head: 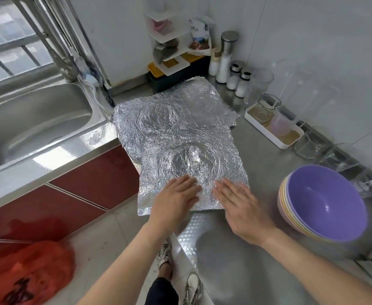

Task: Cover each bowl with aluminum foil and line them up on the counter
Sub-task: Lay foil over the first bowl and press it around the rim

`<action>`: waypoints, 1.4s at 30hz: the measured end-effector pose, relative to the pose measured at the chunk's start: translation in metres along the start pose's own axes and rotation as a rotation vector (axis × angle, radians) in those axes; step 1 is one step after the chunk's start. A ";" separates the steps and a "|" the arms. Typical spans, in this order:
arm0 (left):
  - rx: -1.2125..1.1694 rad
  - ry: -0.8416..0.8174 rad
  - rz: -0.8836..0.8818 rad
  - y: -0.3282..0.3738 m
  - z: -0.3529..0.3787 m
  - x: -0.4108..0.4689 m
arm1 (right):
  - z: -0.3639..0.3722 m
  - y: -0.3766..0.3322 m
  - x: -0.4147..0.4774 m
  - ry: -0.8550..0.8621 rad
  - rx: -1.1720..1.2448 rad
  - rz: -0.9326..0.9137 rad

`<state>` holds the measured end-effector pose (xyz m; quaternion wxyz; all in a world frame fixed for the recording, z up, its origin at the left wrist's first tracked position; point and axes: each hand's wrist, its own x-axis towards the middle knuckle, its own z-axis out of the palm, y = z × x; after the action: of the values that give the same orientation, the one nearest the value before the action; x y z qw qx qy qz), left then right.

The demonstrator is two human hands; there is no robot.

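Crinkled foil (187,155) is lying flat on the steel surface (260,150), left hand (176,194) and right hand (244,208) pressing its near edge, each grip open and holding nothing; uncovered bowls (321,201) are waiting stacked at right, likely needing one lifted next

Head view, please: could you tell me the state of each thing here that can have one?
Nearest foil sheet: crinkled, spread flat on the counter, bearing a round imprint.
Farther foil sheets: crinkled, flat, overlapped.
Bowl stack: nested, upright, uncovered, purple bowl on top.
Left hand: open, pressing flat on the nearest foil sheet.
Right hand: open, flat on the same sheet.
Shakers: upright, capped.
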<state>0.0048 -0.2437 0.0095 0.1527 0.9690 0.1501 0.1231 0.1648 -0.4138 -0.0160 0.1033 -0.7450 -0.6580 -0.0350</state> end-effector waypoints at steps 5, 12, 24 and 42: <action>-0.047 0.081 0.012 -0.003 0.006 -0.002 | -0.011 -0.001 0.010 0.132 0.132 0.045; -0.054 0.187 -0.076 -0.012 0.006 -0.005 | -0.011 -0.006 0.046 0.194 0.190 0.014; 0.059 0.148 0.069 -0.025 0.003 0.003 | -0.006 -0.001 0.052 0.184 0.123 -0.080; -0.031 0.094 -0.063 0.035 0.018 -0.004 | -0.037 0.020 0.038 -0.002 0.301 -0.006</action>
<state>0.0154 -0.2812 0.0041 0.1644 0.9545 0.1855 0.1659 0.1927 -0.3867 0.0251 0.2131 -0.7191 -0.6583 0.0646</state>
